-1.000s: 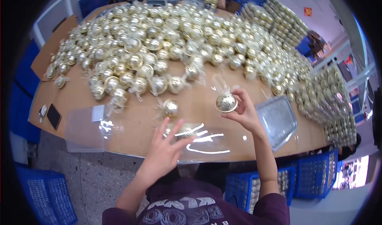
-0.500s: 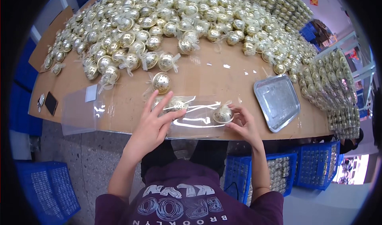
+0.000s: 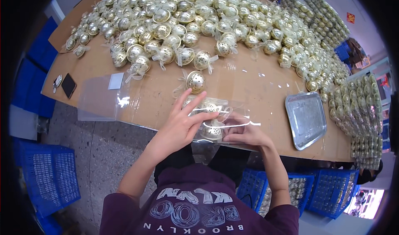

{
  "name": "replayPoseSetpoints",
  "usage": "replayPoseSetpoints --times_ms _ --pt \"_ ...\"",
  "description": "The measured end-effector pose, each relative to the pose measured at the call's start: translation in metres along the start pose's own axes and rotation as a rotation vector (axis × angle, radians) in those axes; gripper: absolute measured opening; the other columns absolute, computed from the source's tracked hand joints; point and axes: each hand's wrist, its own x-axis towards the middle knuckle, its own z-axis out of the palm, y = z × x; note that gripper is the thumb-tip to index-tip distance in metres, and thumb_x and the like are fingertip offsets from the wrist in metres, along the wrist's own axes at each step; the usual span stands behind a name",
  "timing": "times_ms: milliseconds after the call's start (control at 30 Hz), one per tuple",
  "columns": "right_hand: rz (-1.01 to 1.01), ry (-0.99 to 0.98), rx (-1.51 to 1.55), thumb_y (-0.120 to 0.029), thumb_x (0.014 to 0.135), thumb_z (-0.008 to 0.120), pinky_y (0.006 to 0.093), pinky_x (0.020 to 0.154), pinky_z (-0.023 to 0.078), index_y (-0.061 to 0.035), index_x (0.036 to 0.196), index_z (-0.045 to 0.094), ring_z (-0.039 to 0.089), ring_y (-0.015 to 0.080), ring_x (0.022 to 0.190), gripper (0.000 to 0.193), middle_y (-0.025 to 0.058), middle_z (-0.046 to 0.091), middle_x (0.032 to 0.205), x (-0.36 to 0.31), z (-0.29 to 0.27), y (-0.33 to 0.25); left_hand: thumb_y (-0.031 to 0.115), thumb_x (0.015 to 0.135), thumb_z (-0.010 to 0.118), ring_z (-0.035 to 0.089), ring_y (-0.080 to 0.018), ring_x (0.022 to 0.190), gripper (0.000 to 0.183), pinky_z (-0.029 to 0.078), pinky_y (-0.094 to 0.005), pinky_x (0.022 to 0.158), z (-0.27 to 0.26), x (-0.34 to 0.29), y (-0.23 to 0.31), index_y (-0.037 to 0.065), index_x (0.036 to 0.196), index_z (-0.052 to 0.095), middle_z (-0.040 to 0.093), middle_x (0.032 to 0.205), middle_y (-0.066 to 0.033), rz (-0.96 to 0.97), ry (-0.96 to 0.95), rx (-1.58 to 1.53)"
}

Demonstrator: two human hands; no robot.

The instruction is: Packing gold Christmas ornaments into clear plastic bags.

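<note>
A clear plastic sleeve (image 3: 243, 113) lies at the table's near edge. Inside it are two gold ball ornaments with cut-out patterns: an upper ball (image 3: 211, 107) and a lower ball (image 3: 213, 132). My right hand (image 3: 243, 131) reaches into the sleeve from the right, its fingers curled at the lower ball's right side. My left hand (image 3: 181, 125) is open, fingers spread over the sleeve's left side. Two of its fingertips reach a loose gold ball (image 3: 195, 81) just beyond the sleeve, and another finger stretches across the upper ball.
A large heap of ribboned gold balls (image 3: 183, 23) covers the far table. To the right are a metal tray (image 3: 307, 120) and stacked packs of balls (image 3: 356, 104). A phone (image 3: 69, 85) and plastic sheets (image 3: 97, 104) lie left. Blue crates (image 3: 50, 177) stand on the floor.
My right hand has moved left, carrying the ball from the sleeve's right end deep inside, beside the other ball. My left hand keeps its spread pose. The whole view has shifted.
</note>
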Motion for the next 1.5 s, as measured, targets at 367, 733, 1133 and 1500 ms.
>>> replayPoseSetpoints --times_ms 367,733,1133,1500 --pt "-0.159 0.295 -0.091 0.004 0.079 0.068 0.0269 0.071 0.054 -0.0005 0.101 0.059 0.064 0.0142 0.082 0.025 0.0056 0.064 0.091 0.019 0.018 0.003 0.016 0.092 0.054 0.024 -0.0385 0.137 0.035 0.028 -0.0472 0.11 -0.002 0.001 -0.002 0.023 0.125 0.06 0.037 0.147 -0.0103 -0.027 -0.023 -0.03" --pt "0.244 0.197 -0.267 -0.006 0.085 0.066 0.0292 0.084 0.049 0.0044 0.108 0.062 0.064 0.0201 0.093 0.026 0.0085 0.066 0.097 -0.019 -0.114 -0.043 0.044 0.086 0.06 0.034 -0.0309 0.132 0.046 0.012 -0.0625 0.11 0.007 0.005 0.006 0.02 0.125 0.057 0.047 0.133 -0.0104 0.033 0.004 0.261" --pt "-0.372 0.245 -1.076 -0.006 0.069 0.073 0.0362 0.099 0.042 -0.0118 0.129 0.049 0.045 0.0257 0.124 0.066 0.0123 0.046 0.132 0.154 -0.062 -0.078 0.044 0.087 0.058 0.038 -0.0283 0.13 0.047 0.016 -0.0581 0.112 0.008 0.008 0.009 0.022 0.128 0.055 0.049 0.133 -0.0088 0.086 0.024 0.248" --pt "-0.228 0.43 0.284 0.001 0.067 0.079 0.0308 0.093 0.046 -0.0076 0.134 0.039 0.058 0.0198 0.107 0.078 0.0089 0.051 0.124 -0.056 -0.077 -0.011 0.039 0.087 0.061 0.034 -0.0291 0.133 0.047 0.014 -0.055 0.113 -0.001 0.01 0.013 0.021 0.13 0.054 0.044 0.137 -0.0093 0.036 -0.069 0.246"
